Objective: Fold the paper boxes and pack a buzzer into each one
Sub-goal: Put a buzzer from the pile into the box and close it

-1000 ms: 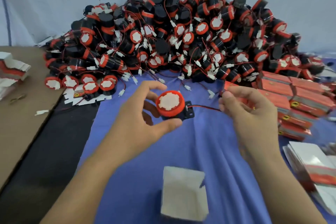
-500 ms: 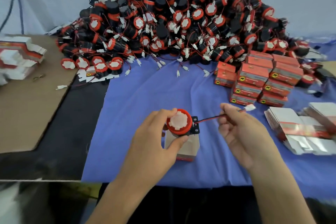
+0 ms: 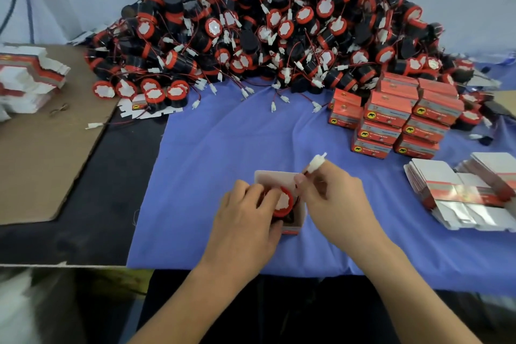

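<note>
- Cloth (image 3: 223, 148) covers the bench (image 3: 97, 204) centre and right; cardboard (image 3: 42, 153) lies at left.
- Buzzer pile (image 3: 279, 31) sits on the cloth's rear.
- Packed boxes (image 3: 396, 117) stack at the pile's front right; flat boxes (image 3: 460, 193) lie before them.
- Blank stack (image 3: 28, 78) rests on the cardboard's far end.
- Open box (image 3: 297, 222), front centre, holds a buzzer (image 3: 283, 201) under the left hand (image 3: 245, 220); its plug (image 3: 317, 162) is in the right hand (image 3: 335, 204).

Buzzer (image 3: 284, 202): black body, red rim, white face. Wire connector (image 3: 317, 161): white. Paper box (image 3: 275, 176): white inside, red outside. Packed boxes (image 3: 391, 117): red with yellow emblems. Cloth (image 3: 223, 153): violet-blue. Cardboard sheet (image 3: 42, 162): brown. Tabletop (image 3: 97, 218): black.
</note>
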A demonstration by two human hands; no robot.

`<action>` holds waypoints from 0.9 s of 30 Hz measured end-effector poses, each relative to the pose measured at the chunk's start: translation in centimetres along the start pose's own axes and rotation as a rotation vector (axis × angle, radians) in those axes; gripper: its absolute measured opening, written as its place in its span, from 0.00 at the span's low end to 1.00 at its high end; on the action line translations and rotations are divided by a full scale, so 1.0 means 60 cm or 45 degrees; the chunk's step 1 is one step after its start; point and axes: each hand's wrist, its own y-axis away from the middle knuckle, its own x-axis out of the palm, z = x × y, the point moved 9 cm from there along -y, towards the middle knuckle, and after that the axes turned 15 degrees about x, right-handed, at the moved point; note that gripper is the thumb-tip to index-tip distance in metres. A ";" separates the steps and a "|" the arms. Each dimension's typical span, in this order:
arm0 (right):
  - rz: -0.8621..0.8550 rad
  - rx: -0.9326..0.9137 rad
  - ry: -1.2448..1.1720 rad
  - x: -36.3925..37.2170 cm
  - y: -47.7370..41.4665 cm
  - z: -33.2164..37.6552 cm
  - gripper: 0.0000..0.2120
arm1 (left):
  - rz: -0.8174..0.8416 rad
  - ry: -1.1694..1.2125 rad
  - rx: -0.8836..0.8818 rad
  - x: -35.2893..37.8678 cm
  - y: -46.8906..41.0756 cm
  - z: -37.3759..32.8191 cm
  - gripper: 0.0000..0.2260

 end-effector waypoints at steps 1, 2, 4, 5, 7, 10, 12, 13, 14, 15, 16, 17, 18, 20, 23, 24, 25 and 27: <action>0.014 -0.030 0.032 0.007 0.001 0.004 0.09 | 0.008 -0.024 0.011 0.007 0.004 0.000 0.17; 0.034 -0.054 0.053 0.013 0.001 0.007 0.09 | 0.020 -0.056 0.018 0.012 0.008 0.001 0.16; 0.078 -0.077 0.107 0.028 0.000 0.011 0.09 | 0.049 -0.152 0.037 0.025 0.017 -0.001 0.17; 0.098 -0.077 0.146 0.035 -0.002 0.011 0.09 | 0.064 -0.202 0.036 0.029 0.020 -0.002 0.21; 0.122 -0.082 0.229 0.046 -0.005 0.012 0.09 | 0.114 -0.284 0.025 0.038 0.025 -0.003 0.24; 0.092 -0.132 0.322 0.051 -0.007 0.021 0.12 | 0.136 -0.346 0.055 0.048 0.029 -0.007 0.18; 0.079 -0.153 0.395 0.058 -0.008 0.028 0.09 | 0.165 -0.284 0.015 0.055 0.032 -0.001 0.26; 0.078 -0.151 0.442 0.065 -0.009 0.031 0.09 | 0.149 -0.250 -0.010 0.055 0.033 0.001 0.28; 0.085 -0.144 0.482 0.073 -0.011 0.035 0.09 | 0.146 -0.201 -0.049 0.055 0.033 0.004 0.29; 0.096 -0.122 0.517 0.083 -0.012 0.035 0.10 | 0.129 -0.164 -0.078 0.056 0.034 0.006 0.30; 0.108 -0.098 0.542 0.092 -0.013 0.035 0.10 | 0.102 -0.139 -0.090 0.055 0.035 0.006 0.32; 0.116 -0.073 0.568 0.100 -0.012 0.034 0.09 | 0.051 -0.114 -0.085 0.052 0.035 0.006 0.33; 0.120 -0.063 0.583 0.108 -0.010 0.032 0.09 | 0.021 -0.043 -0.072 0.054 0.037 0.005 0.34; 0.140 -0.052 0.563 0.121 -0.003 0.025 0.07 | 0.034 0.051 -0.027 0.063 0.043 0.005 0.33; 0.156 -0.051 0.583 0.135 0.009 0.015 0.05 | 0.025 0.318 -0.173 0.075 0.056 0.029 0.19; 0.139 -0.085 0.601 0.136 0.012 0.017 0.03 | -0.015 0.478 -0.253 0.079 0.061 0.038 0.14; 0.118 -0.136 0.616 0.137 0.015 0.020 0.05 | -0.060 0.606 -0.271 0.083 0.066 0.040 0.10; 0.119 -0.231 0.637 0.139 0.025 0.025 0.13 | -0.238 0.855 -0.283 0.080 0.066 0.038 0.07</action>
